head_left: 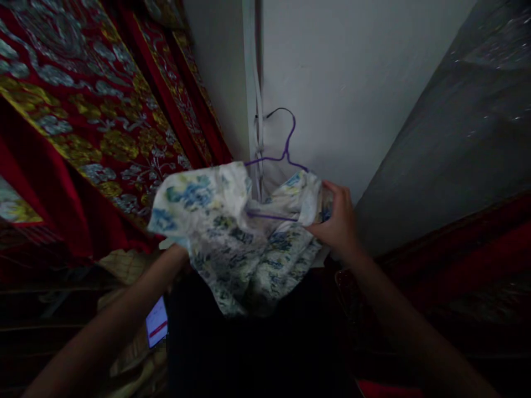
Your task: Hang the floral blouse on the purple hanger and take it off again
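A white shirt (pixel 249 260) with a blue and yellow floral print hangs bunched in front of me. A purple clothes hanger (pixel 286 152) runs through its neck opening, with the hook standing up above the fabric against the wall. My right hand (pixel 338 221) is closed on the shirt at its right shoulder, thumb in front and fingers behind. My left forearm (pixel 157 276) reaches under the left side of the shirt. The cloth covers my left hand, so its fingers are hidden.
Red cloth with gold and silver embroidery (pixel 103 127) hangs at the left. A pale wall (pixel 332 72) with a white cable (pixel 258 88) stands ahead. Plastic sheeting (pixel 468 127) drapes on the right. A lit phone screen (pixel 156 320) shows at lower left.
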